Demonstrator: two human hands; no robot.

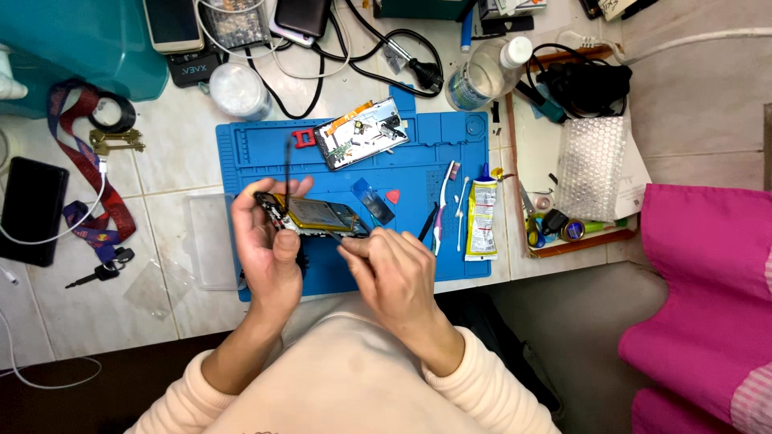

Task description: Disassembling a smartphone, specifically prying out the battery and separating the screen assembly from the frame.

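Blue repair mat (418,173) on the tiled bench carries an opened smartphone (312,215); the left hand (269,241) grips its end, while the right hand (394,269) pinches a thin tool against it.

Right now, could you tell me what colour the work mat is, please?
The work mat is blue, seen in the head view.

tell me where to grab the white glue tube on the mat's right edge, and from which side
Grip the glue tube across its flat white body, coming straight down from above. It lies flat, nozzle pointing away from the person, and the body is its widest part. The toothbrush lies close on its left, so keep fingers clear there.
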